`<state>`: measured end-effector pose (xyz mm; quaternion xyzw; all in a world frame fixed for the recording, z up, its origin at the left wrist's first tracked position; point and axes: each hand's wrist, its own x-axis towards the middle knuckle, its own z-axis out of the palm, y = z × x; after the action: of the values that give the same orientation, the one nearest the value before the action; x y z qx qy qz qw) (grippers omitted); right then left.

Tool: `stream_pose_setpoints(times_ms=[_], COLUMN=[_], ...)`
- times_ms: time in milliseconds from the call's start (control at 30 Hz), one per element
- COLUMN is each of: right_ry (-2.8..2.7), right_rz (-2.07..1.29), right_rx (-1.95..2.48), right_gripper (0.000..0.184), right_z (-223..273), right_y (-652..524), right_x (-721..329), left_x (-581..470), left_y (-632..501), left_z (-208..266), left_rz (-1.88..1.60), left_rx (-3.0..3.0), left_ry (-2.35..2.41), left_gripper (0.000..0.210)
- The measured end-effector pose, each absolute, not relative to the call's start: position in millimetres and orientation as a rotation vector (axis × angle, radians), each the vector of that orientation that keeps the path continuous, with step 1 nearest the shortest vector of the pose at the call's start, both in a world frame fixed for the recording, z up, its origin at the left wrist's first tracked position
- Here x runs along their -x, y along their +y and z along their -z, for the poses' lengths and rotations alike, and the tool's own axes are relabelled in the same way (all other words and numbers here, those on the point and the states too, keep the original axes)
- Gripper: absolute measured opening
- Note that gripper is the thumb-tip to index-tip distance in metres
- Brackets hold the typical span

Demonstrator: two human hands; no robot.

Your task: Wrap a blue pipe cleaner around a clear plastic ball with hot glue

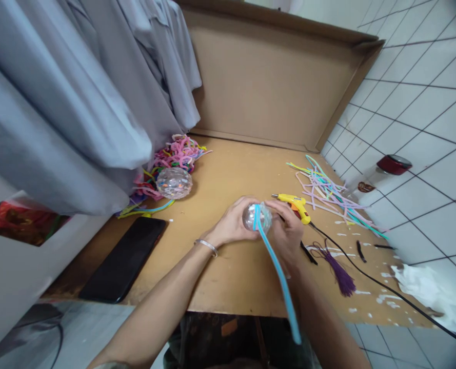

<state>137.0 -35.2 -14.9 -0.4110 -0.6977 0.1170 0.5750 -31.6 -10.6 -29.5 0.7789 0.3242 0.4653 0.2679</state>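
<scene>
A small clear ball (248, 219) with a textured surface rests in my left hand (233, 221), whose fingers wrap round its left side. Blue pipe cleaner (277, 266) lies across the ball in strips, and its long free end hangs down toward me over my right forearm. My right hand (287, 225) is closed against the ball's right side, its fingertips pressed to the edge. Whether those fingers also pinch a piece of pipe cleaner is hidden. Just beyond the right hand lies a yellow hot glue gun (295, 205), its nozzle pointing left.
Another clear ball (174, 183) sits by a heap of coloured pipe cleaners (179, 154). More pipe cleaners (323, 189), a purple tassel (340, 271), a jar with a red lid (394, 164) and white tissue (431, 292) are right; a black phone (123, 261) lies left. Cardboard (274, 77) stands behind.
</scene>
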Motion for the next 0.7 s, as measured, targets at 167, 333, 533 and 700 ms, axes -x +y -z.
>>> stream_pose_setpoints(times_ms=[167, 333, 533, 700], right_ry=[-1.491, -1.496, -1.561, -1.698], right_rz=[-0.491, -0.526, -0.535, -0.566], right_rx=[1.098, 1.135, 1.142, 1.069], right_gripper=[0.028, 0.054, 0.054, 0.049], right_z=[-1, 2, 23, 24], right_y=[-18, -12, -16, -16], right_x=[-149, -153, -154, -151], left_x=[32, 33, 34, 33], left_y=[-10, -7, -6, -7], left_z=[33, 36, 40, 41], left_rz=[-1.203, -1.216, -1.222, -1.246], left_rx=[-2.369, -2.434, -2.341, -2.245], left_ry=[0.781, 0.722, 0.756, 0.728], left_gripper=[0.067, 0.067, 0.069, 0.068])
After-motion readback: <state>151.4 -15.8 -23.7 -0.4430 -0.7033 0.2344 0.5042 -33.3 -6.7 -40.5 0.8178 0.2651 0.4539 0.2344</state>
